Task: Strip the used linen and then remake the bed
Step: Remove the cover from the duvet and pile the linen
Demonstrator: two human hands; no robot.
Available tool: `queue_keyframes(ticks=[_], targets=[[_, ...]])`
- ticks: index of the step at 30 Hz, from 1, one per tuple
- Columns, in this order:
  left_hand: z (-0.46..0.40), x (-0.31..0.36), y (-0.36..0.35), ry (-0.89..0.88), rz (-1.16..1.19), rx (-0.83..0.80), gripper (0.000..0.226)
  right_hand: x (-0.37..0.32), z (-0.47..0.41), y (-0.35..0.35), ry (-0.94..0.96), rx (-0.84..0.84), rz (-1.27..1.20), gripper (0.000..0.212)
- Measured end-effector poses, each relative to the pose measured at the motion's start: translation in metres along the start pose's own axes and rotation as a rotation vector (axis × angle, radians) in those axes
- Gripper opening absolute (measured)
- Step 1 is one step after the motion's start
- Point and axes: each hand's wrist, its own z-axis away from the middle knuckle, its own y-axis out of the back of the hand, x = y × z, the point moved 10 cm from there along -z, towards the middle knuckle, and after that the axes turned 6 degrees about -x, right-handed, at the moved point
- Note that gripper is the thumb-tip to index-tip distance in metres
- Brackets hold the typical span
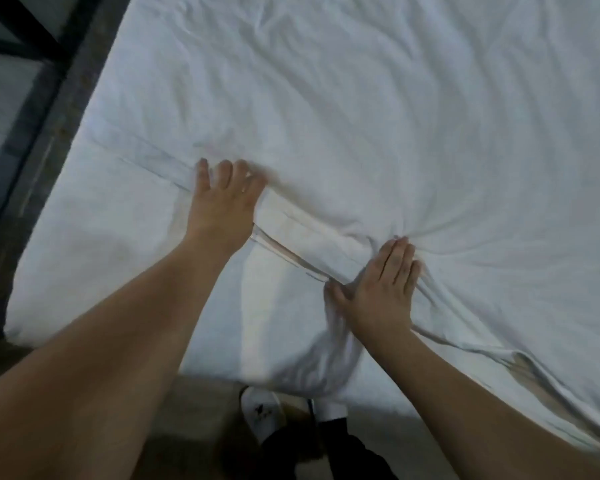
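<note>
A wrinkled white duvet [378, 116] covers most of the bed. Its folded hem [305, 237] runs diagonally from centre left down to the lower right. Below the hem lies a smoother white sheet [111, 244]. My left hand [222, 199] lies flat on the hem with fingers spread and pressing down. My right hand [381, 285] presses flat on the hem further right, fingers straight and together, and creases fan out from its fingertips. A beige layer [530, 379] shows under the hem at the lower right.
The bed's near edge [222, 372] hangs just above my white shoes [260, 414] on the brownish floor. A grey strip [56, 133] and a dark frame [18, 26] run along the bed's left side.
</note>
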Motion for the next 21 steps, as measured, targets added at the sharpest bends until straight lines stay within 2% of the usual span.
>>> queue_keyframes(ticks=[4, 8, 11, 13, 15, 18, 21], targets=[[-0.027, -0.015, 0.002, -0.097, -0.029, -0.017, 0.073, -0.028, -0.018, -0.008, -0.056, -0.011, 0.021, 0.129], [-0.041, -0.039, -0.005, -0.141, 0.025, 0.076, 0.074, -0.055, -0.031, -0.003, -0.069, 0.055, 0.029, 0.129], [-0.054, -0.065, -0.009, -0.181, 0.104, 0.173, 0.058, -0.083, -0.041, 0.003, -0.083, 0.095, 0.042, 0.117], [-0.060, -0.070, -0.007, -0.284, 0.094, 0.245, 0.047, -0.111, -0.047, 0.010, -0.085, 0.111, 0.068, 0.102], [-0.069, -0.086, -0.005, -0.316, 0.081, 0.296, 0.038, -0.150, -0.057, 0.016, -0.055, 0.137, 0.099, 0.088], [-0.077, -0.131, -0.012, -0.277, 0.102, 0.268, 0.035, -0.198, -0.075, 0.026, -0.121, 0.146, 0.099, 0.082], [-0.075, -0.151, -0.011, -0.383, 0.135, 0.165, 0.030, -0.226, -0.090, 0.033, -0.207, 0.081, 0.126, 0.068]])
